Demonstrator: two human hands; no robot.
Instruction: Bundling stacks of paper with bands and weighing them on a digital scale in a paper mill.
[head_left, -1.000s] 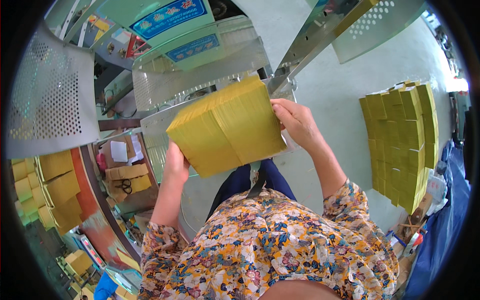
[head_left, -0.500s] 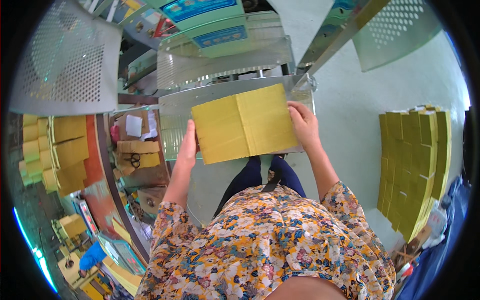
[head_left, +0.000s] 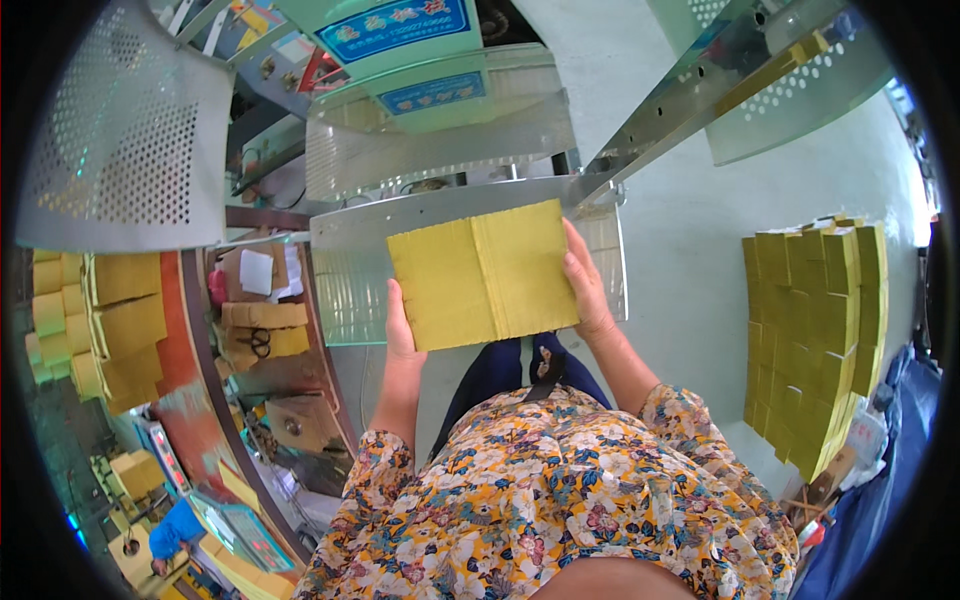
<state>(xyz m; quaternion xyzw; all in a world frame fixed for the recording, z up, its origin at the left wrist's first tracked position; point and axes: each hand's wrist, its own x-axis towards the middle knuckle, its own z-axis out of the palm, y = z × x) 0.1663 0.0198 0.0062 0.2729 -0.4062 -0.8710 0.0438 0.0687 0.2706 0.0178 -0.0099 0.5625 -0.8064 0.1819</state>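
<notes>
A rectangular stack of yellow paper (head_left: 485, 275) with a crease down its middle is held level in front of my body. My left hand (head_left: 401, 318) grips its left edge, thumb up along the side and the other fingers hidden beneath. On the right edge, my right hand (head_left: 588, 282) is closed around the side. The stack hangs over the near part of a metal machine tray (head_left: 365, 215), apart from my dark trousers below. How thick the stack is cannot be made out from above.
Many yellow paper bundles (head_left: 800, 330) are piled on the floor at the right. Left of me, a reddish bench (head_left: 190, 350) bears more yellow paper (head_left: 130, 320); black scissors (head_left: 260, 343) lie on a shelf beside it. Perforated guards (head_left: 130, 150) and a metal beam (head_left: 690, 105) flank the machine.
Both hands have brought the yellow paper stack slightly down and closer to my body. My right hand has shifted lower along its edge. The view has tilted a little.
</notes>
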